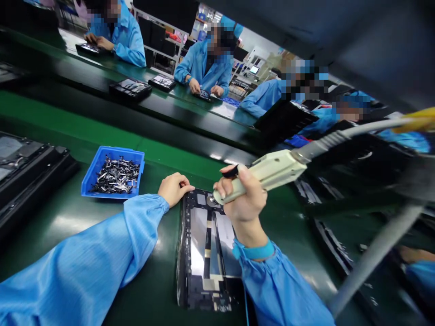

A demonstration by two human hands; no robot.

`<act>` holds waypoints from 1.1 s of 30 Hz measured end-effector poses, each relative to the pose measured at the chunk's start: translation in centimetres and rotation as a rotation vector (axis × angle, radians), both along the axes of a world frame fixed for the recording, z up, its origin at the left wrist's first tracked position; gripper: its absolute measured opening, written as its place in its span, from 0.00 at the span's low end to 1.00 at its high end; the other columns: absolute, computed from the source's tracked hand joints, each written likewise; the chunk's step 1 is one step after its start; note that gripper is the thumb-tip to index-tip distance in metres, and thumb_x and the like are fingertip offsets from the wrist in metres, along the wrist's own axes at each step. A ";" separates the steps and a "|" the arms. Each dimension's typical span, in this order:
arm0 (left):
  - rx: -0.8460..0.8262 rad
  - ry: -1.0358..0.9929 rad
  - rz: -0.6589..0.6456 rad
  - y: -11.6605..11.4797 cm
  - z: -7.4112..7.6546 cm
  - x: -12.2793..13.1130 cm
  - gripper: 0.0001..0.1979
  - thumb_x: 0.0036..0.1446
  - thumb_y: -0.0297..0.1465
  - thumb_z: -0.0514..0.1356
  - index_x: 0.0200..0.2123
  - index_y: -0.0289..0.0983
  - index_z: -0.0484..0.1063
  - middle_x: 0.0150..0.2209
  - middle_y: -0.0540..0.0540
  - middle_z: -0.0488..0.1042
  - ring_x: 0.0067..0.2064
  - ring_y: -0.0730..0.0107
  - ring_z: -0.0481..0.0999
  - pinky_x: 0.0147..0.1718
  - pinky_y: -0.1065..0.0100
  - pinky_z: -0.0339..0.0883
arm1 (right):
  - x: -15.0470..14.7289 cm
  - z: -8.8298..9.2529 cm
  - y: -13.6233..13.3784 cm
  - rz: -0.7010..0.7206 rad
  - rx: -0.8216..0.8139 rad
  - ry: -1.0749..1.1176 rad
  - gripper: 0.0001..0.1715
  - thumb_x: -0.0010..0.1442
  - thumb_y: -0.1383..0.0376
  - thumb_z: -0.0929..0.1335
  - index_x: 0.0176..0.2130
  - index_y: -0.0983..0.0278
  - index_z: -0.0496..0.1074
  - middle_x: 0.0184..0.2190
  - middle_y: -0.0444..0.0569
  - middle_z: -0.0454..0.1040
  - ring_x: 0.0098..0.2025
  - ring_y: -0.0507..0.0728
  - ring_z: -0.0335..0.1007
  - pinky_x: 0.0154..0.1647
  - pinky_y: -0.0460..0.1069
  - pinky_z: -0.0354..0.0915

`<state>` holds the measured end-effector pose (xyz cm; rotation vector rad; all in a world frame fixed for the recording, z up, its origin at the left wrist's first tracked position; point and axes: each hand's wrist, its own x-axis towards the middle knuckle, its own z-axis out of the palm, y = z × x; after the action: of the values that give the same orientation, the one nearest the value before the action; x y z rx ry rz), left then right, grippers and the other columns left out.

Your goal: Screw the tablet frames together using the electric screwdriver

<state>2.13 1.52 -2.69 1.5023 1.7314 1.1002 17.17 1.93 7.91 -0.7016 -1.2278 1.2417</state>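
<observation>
A: What sits far left on the green belt [61,222]?
B: A blue bin [89,180] full of small metal parts [116,174]. It is at ten o'clock from the person's left hand [174,188].
A: What is that hand doing?
B: It is curled shut and holds nothing. It rests at the eleven o'clock corner of the open tablet [203,253]. The tablet lies flat on the belt, right in front of the person.
A: And the right hand [245,201]?
B: It is wrapped tight around a cream power screwdriver [272,170]. The tip is down at the tablet's twelve o'clock edge. The grey cord [343,135] runs off toward two o'clock.
A: How is this done well?
B: Most likely by holding the tool straight over the screw, pushing softly, and pinning the tablet so it cannot slide. From this view the tool looks tilted, so the tip could slip.
A: Any words to read?
B: None. No brand or label is clear on the tool, the bin or the tablet.
</observation>
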 end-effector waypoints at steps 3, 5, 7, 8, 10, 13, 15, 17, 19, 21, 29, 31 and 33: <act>-0.010 -0.013 0.021 0.1 0.1 0.2 0.07 0.57 0.32 0.72 0.28 0.38 0.79 0.34 0.51 0.76 0.28 0.74 0.68 0.34 0.69 0.62 | -1.3 -0.4 1.0 -0.014 -0.028 0.008 0.21 0.52 0.48 0.76 0.27 0.64 0.77 0.10 0.36 0.58 0.12 0.49 0.56 0.18 0.46 0.66; -0.020 -0.006 0.023 0.2 0.2 0.2 0.07 0.56 0.31 0.72 0.28 0.38 0.79 0.34 0.51 0.77 0.29 0.73 0.69 0.35 0.68 0.62 | -1.9 -0.6 1.4 -0.034 -0.044 0.017 0.20 0.51 0.49 0.76 0.26 0.64 0.77 0.10 0.36 0.58 0.12 0.48 0.56 0.18 0.46 0.65; -0.047 -0.007 0.002 0.3 0.2 0.1 0.08 0.55 0.32 0.72 0.27 0.38 0.79 0.32 0.51 0.77 0.30 0.71 0.70 0.34 0.68 0.61 | -2.3 -0.9 1.8 -0.045 -0.047 0.018 0.20 0.50 0.49 0.76 0.26 0.64 0.78 0.10 0.36 0.59 0.12 0.48 0.56 0.18 0.46 0.66; -0.064 -0.015 -0.014 0.4 0.3 0.0 0.08 0.55 0.33 0.72 0.27 0.38 0.79 0.30 0.51 0.77 0.30 0.70 0.71 0.34 0.68 0.61 | -2.5 -1.1 2.0 -0.048 -0.045 0.017 0.20 0.51 0.49 0.76 0.26 0.64 0.78 0.10 0.36 0.59 0.12 0.48 0.56 0.18 0.46 0.66; -0.085 -0.037 -0.033 0.6 0.3 -0.2 0.09 0.56 0.35 0.71 0.26 0.38 0.80 0.27 0.51 0.77 0.29 0.69 0.72 0.34 0.68 0.62 | -2.9 -1.6 2.4 -0.051 -0.043 0.021 0.20 0.51 0.49 0.76 0.26 0.64 0.77 0.10 0.37 0.59 0.12 0.49 0.56 0.18 0.46 0.65; -0.110 -0.043 -0.030 0.8 0.5 -0.4 0.09 0.59 0.35 0.69 0.28 0.38 0.82 0.25 0.50 0.77 0.28 0.68 0.72 0.34 0.67 0.62 | -3.5 -2.4 3.0 -0.047 -0.057 0.045 0.20 0.50 0.50 0.76 0.26 0.64 0.77 0.10 0.37 0.60 0.12 0.49 0.56 0.18 0.46 0.64; -0.137 -0.025 -0.027 0.8 0.7 -0.4 0.08 0.59 0.34 0.68 0.29 0.37 0.82 0.25 0.50 0.77 0.28 0.68 0.73 0.33 0.67 0.62 | -3.8 -2.8 3.4 -0.037 -0.071 0.063 0.20 0.49 0.50 0.76 0.26 0.64 0.77 0.10 0.37 0.60 0.12 0.48 0.56 0.18 0.45 0.64; -0.157 -0.007 -0.027 0.7 0.9 -0.3 0.07 0.59 0.32 0.68 0.30 0.37 0.83 0.25 0.49 0.77 0.29 0.67 0.73 0.33 0.68 0.62 | -4.1 -3.1 3.6 -0.035 -0.080 0.080 0.20 0.49 0.50 0.76 0.26 0.64 0.77 0.09 0.37 0.60 0.12 0.48 0.56 0.18 0.45 0.64; -0.163 0.006 -0.023 0.7 1.0 -0.2 0.05 0.58 0.31 0.68 0.31 0.37 0.83 0.26 0.49 0.78 0.29 0.67 0.74 0.33 0.68 0.62 | -4.2 -3.3 3.7 -0.034 -0.086 0.089 0.20 0.49 0.50 0.76 0.26 0.64 0.77 0.09 0.37 0.60 0.12 0.48 0.56 0.18 0.45 0.64; -0.166 0.013 -0.018 0.7 1.0 -0.1 0.04 0.58 0.30 0.68 0.31 0.37 0.83 0.27 0.49 0.79 0.30 0.67 0.75 0.34 0.68 0.62 | -4.3 -3.5 3.7 -0.030 -0.092 0.093 0.20 0.49 0.50 0.76 0.26 0.64 0.77 0.10 0.37 0.60 0.12 0.48 0.57 0.18 0.45 0.64; -0.176 0.038 -0.012 0.5 1.3 0.0 0.04 0.58 0.27 0.66 0.32 0.38 0.83 0.27 0.49 0.79 0.31 0.66 0.76 0.36 0.68 0.63 | -4.7 -3.8 3.5 -0.023 -0.068 0.063 0.19 0.50 0.50 0.76 0.25 0.63 0.76 0.10 0.36 0.59 0.12 0.48 0.57 0.18 0.45 0.65; -0.177 0.040 -0.009 0.5 1.3 0.0 0.04 0.58 0.27 0.66 0.32 0.38 0.83 0.28 0.49 0.79 0.31 0.65 0.76 0.36 0.68 0.63 | -4.8 -3.8 3.5 -0.015 -0.071 0.041 0.20 0.50 0.50 0.76 0.24 0.62 0.75 0.10 0.36 0.60 0.12 0.48 0.56 0.18 0.46 0.66; -0.174 0.042 -0.003 0.5 1.2 0.0 0.04 0.58 0.26 0.66 0.33 0.38 0.83 0.30 0.48 0.80 0.33 0.64 0.76 0.37 0.68 0.63 | -4.9 -3.9 3.5 -0.010 -0.078 0.022 0.20 0.50 0.50 0.76 0.23 0.62 0.74 0.10 0.36 0.60 0.12 0.49 0.57 0.18 0.46 0.66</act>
<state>2.14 1.99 -1.50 1.4289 1.8025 0.8976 12.28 5.46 4.05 -0.7485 -1.1612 1.2912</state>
